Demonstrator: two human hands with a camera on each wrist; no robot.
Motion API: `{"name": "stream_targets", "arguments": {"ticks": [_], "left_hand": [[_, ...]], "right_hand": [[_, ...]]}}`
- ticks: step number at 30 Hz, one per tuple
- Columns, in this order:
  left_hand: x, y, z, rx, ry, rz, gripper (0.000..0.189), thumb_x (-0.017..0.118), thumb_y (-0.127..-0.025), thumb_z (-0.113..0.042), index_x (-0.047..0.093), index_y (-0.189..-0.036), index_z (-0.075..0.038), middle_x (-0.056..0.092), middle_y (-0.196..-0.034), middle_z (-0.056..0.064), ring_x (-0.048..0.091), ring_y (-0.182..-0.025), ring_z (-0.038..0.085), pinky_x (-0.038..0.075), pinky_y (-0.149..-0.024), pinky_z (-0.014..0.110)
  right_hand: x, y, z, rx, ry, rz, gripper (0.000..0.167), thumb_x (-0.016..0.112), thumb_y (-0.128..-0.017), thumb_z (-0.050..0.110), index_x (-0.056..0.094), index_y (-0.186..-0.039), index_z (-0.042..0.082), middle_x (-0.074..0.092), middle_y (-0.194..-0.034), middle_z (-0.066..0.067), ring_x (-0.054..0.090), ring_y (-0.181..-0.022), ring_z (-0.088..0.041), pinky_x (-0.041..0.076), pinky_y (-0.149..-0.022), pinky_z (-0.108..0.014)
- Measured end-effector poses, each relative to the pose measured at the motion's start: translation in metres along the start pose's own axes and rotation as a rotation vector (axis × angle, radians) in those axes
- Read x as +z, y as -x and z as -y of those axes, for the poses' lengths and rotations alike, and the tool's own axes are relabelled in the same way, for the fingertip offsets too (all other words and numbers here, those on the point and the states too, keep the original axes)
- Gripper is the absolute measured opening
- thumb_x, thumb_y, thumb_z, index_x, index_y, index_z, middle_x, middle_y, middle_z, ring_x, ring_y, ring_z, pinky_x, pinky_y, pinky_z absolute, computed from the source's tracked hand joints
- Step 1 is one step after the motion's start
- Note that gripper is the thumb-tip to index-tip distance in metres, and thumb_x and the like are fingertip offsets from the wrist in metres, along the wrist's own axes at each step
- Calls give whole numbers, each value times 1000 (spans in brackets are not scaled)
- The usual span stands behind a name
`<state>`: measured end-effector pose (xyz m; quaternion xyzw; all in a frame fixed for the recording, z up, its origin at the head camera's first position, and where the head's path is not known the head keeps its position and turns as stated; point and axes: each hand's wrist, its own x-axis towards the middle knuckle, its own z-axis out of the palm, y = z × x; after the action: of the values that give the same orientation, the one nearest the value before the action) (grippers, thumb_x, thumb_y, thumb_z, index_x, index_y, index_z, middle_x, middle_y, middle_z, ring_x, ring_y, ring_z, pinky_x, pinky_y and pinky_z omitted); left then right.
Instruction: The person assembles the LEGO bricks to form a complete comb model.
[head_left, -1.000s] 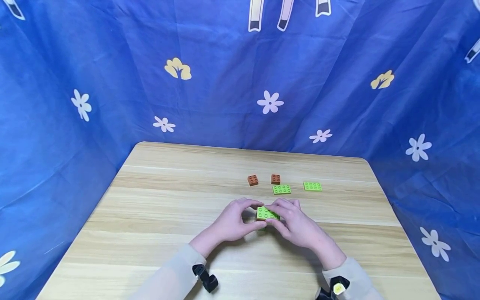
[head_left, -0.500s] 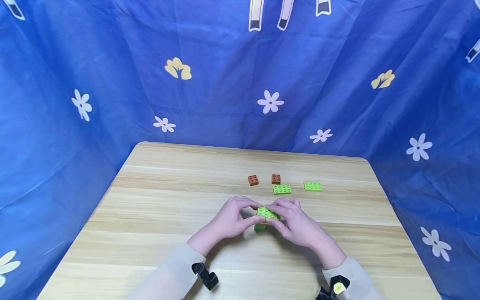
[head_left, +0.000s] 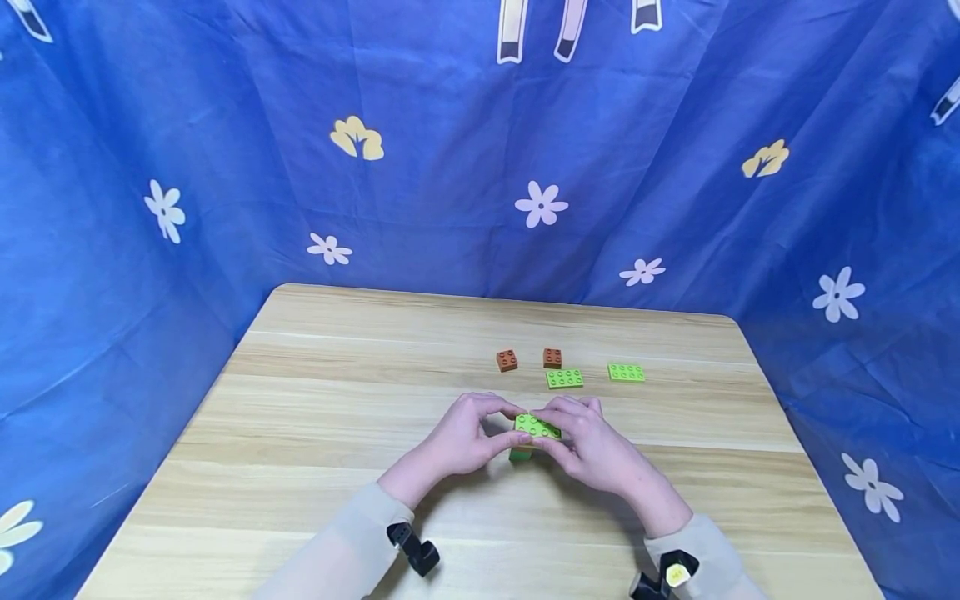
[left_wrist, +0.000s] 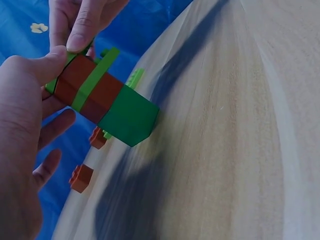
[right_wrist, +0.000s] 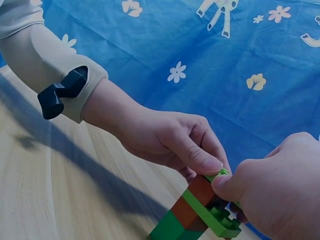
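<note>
A stack of toy building bricks stands upright near the table's middle. Its dark green brick (left_wrist: 131, 116) is at the bottom. Above come a brown brick (left_wrist: 106, 95), a thin lime-green plate (left_wrist: 95, 82) jutting past the sides, and another brown brick (left_wrist: 72, 77). A second lime-green studded plate (head_left: 527, 422) tops it. My left hand (head_left: 465, 433) grips the stack's upper end from the left, thumb at the near edge and fingers at the far one. From the right my right hand (head_left: 594, 446) pinches the same upper end, its fingers covering part of the top plate's studs.
Beyond the hands lie two loose brown bricks (head_left: 507, 360) and two lime-green plates (head_left: 626, 372), one of them close to the right-hand brown brick. The wooden table (head_left: 337, 400) meets a blue patterned curtain (head_left: 442, 225) at the back and sides.
My left thumb has shifted slightly up along the near edge of the top, and the dark green brick below now shows. The right hand and the loose bricks stay in place.
</note>
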<state>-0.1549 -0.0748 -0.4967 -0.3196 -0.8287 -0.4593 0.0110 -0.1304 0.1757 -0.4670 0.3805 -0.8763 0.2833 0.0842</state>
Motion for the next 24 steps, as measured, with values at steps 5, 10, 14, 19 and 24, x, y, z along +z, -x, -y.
{"name": "stream_targets", "arguments": {"ticks": [5, 10, 14, 19, 24], "left_hand": [[1, 0, 1, 1, 41, -4, 33, 83, -92, -44, 80, -116, -22, 76, -109, -11, 72, -105, 15, 56, -95, 47], [4, 0, 4, 13, 63, -11, 31, 84, -92, -42, 80, -115, -22, 76, -108, -12, 72, -103, 14, 57, -94, 50], [5, -1, 5, -1, 74, -17, 30, 86, -90, -41, 80, -114, -23, 76, -107, -14, 72, -102, 15, 56, -94, 51], [7, 1, 4, -35, 85, -30, 29, 87, -89, -39, 81, -112, -22, 77, -105, -14, 71, -99, 25, 54, -89, 54], [7, 1, 2, -57, 64, -30, 28, 88, -88, -37, 81, -111, -22, 76, -103, -15, 70, -101, 27, 50, -94, 50]], "right_hand": [[1, 0, 0, 8, -10, -5, 32, 76, -100, 25, 74, -130, 12, 69, -114, 11, 62, -106, -6, 35, -91, -41], [3, 1, -1, 14, -30, -17, 33, 77, -99, 23, 74, -130, 12, 70, -113, 11, 63, -105, -7, 34, -90, -41], [4, 1, -1, 24, -46, -17, 34, 78, -99, 23, 74, -131, 11, 71, -114, 10, 63, -106, -8, 34, -90, -42], [4, 0, -1, 23, -72, -21, 35, 78, -98, 24, 74, -130, 13, 72, -113, 11, 64, -105, -7, 35, -90, -42], [4, 0, -2, 21, -90, -31, 35, 79, -97, 24, 75, -130, 13, 72, -113, 12, 65, -103, -5, 36, -89, -41]]}}
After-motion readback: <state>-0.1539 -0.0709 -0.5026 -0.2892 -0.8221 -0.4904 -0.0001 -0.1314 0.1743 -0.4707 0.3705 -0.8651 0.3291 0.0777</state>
